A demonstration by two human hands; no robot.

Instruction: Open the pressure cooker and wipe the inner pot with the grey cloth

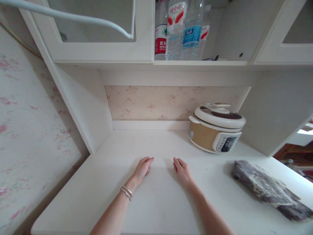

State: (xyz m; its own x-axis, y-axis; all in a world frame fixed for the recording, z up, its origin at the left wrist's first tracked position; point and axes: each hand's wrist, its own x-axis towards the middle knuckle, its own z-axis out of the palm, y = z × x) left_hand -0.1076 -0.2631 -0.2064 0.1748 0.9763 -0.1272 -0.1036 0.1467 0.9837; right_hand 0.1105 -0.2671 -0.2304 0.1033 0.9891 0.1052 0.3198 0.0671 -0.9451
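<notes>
My left hand (143, 168) rests on the white countertop (156, 209) near its middle, fingers loosely curled with nothing in them; silver bangles circle the wrist. My right hand (182, 171) lies a short way to the right of it, also on the bare surface, fingers bent and together, empty. The two hands are apart and touch only the counter. A beige and white electric cooker (216, 130) with a closed lid stands behind and to the right of my right hand.
A dark mottled cloth (266, 187) lies at the counter's right. Several water bottles (182, 29) stand on the shelf above, between white cabinet doors (97, 52). A white cable (73, 18) crosses the left door. Floral wallpaper (29, 130) covers the left wall.
</notes>
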